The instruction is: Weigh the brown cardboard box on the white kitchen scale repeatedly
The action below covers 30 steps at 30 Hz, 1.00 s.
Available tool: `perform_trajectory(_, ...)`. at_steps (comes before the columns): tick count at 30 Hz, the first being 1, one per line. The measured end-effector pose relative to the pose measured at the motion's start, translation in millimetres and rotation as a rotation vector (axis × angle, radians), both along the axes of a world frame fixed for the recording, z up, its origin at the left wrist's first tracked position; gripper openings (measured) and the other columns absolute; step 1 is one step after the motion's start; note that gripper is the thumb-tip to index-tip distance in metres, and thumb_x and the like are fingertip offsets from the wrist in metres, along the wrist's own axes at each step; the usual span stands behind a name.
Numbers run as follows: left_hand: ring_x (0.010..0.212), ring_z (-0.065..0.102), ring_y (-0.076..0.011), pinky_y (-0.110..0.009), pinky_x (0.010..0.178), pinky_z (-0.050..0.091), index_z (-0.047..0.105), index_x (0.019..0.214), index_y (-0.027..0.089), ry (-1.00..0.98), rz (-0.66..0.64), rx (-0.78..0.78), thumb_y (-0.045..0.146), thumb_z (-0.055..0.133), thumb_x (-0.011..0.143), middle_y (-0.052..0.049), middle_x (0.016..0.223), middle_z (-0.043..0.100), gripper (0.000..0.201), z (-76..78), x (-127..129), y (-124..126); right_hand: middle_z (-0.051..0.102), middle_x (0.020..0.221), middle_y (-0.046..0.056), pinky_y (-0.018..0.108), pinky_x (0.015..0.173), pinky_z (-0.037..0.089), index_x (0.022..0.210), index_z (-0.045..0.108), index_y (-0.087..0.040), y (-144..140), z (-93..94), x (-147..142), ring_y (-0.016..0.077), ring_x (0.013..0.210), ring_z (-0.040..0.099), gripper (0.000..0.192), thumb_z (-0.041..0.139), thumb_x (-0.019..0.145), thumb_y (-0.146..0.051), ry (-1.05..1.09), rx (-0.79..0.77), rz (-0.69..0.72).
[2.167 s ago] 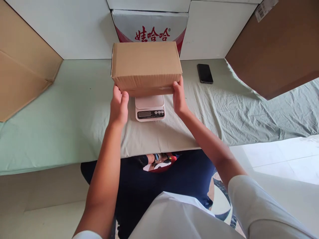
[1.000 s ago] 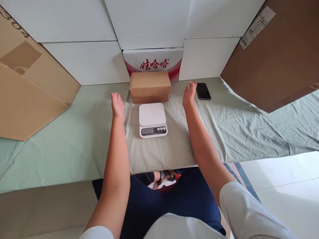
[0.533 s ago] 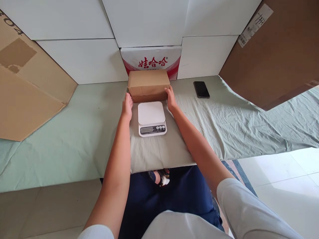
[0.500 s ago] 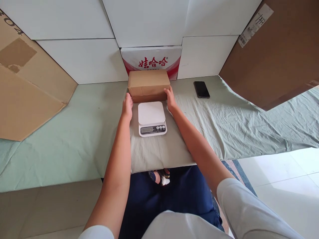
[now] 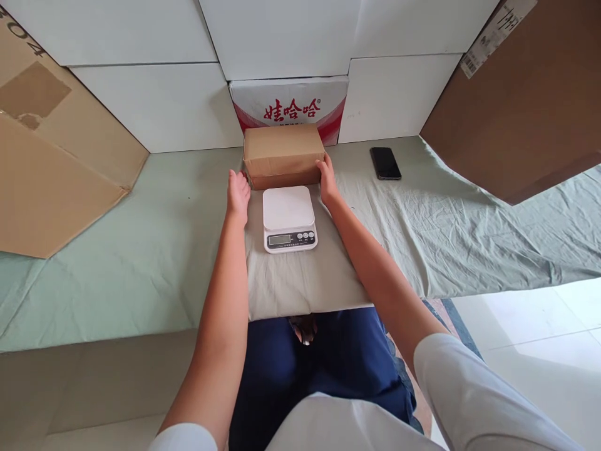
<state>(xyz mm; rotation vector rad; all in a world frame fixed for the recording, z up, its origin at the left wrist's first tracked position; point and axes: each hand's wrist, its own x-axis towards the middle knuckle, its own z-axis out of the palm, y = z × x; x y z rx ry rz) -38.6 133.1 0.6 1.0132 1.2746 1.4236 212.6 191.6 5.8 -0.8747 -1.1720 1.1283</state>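
Box (image 5: 284,144) of plain brown cardboard, closed, lies lengthwise across the far part of a cloth-covered worktop (image 5: 188,263), seen from above by the person seated at it. Just on its near side sits a flat white digital scale (image 5: 288,210), its plate bare. Whether the two touch is hard to tell.

The left hand (image 5: 238,195) is unclenched at the left end of the box, fingers extended and thumb up; whether it touches the cardboard is unclear. The right hand (image 5: 329,181) is bent round the near right corner, thumb against the front face and fingers along the end. It touches the box, but the view does not show whether it grips or merely rests. The long side of the box faces the person, which probably explains why one hand is at each short end.

The display (image 5: 280,240) and round buttons of the scale face the near edge, presumably so that the person can read and reach them; no figures are legible. A dark phone (image 5: 385,163) lies off to the right, apparently placed out of the way of both hands.

Behind the box stands a white-and-red printed carton (image 5: 288,94) in a row of white panels (image 5: 159,103). A large tan carton (image 5: 56,169) on the left and a large brown carton (image 5: 530,106) on the right are angled inward, seemingly as screens around the middle.
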Motion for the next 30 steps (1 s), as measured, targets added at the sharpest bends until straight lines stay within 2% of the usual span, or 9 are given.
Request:
perform_trajectory(5, 0.163, 0.024, -0.0246, -0.043, 0.134, 0.018, 0.036, 0.163, 0.028, 0.002, -0.037, 0.021, 0.086, 0.023, 0.089, -0.008, 0.175, 0.031, 0.095, 1.4, 5.3, -1.0, 0.052, 0.158, 0.0, 0.052, 0.135, 0.027, 0.136, 0.049, -0.03, 1.7, -1.6, 0.3, 0.0247, 0.155, 0.04, 0.065, 0.053, 0.075, -0.056, -0.009, -0.017, -0.005)
perform_trajectory(10, 0.163, 0.025, -0.0231, -0.04, 0.133, 0.021, 0.034, 0.164, 0.021, -0.023, -0.011, 0.025, 0.082, 0.023, 0.092, -0.013, 0.175, 0.028, 0.095, 5.5, 8.8, -1.1, 0.055, 0.155, 0.004, 0.05, 0.134, 0.03, 0.132, 0.053, -0.028, -4.6, 2.0, 1.4, 0.0268, 0.15, 0.045, 0.061, 0.055, 0.076, -0.052, -0.05, 0.02, -0.001)
perform_trajectory(15, 0.162, 0.027, -0.0216, -0.037, 0.132, 0.023, 0.038, 0.162, 0.027, -0.025, -0.02, 0.052, 0.084, 0.023, 0.09, -0.009, 0.175, 0.03, 0.093, 7.2, 8.7, -1.1, 0.058, 0.152, 0.004, 0.049, 0.133, 0.032, 0.13, 0.056, -0.026, -6.5, 2.0, 1.7, 0.0272, 0.147, 0.047, 0.06, 0.054, 0.075, -0.05, -0.08, 0.031, -0.014)
perform_trajectory(22, 0.162, 0.028, -0.0246, -0.039, 0.132, 0.023, 0.038, 0.162, 0.02, -0.019, -0.041, 0.084, 0.085, 0.026, 0.089, -0.013, 0.173, 0.032, 0.098, 8.6, 9.8, -2.8, 0.057, 0.153, 0.002, 0.05, 0.133, 0.031, 0.134, 0.053, -0.028, -5.8, -1.8, 1.6, 0.0266, 0.145, 0.047, 0.058, 0.054, 0.078, -0.043, -0.13, 0.023, -0.017)
perform_trajectory(30, 0.162, 0.028, -0.0244, -0.041, 0.133, 0.022, 0.044, 0.159, 0.027, -0.021, -0.04, 0.086, 0.088, 0.027, 0.087, -0.01, 0.173, 0.035, 0.096, 5.2, 7.3, 0.4, 0.058, 0.152, 0.002, 0.05, 0.134, 0.031, 0.137, 0.05, -0.028, 0.1, -6.5, 0.1, 0.0262, 0.144, 0.048, 0.062, 0.056, 0.077, -0.041, -0.169, 0.017, -0.037)
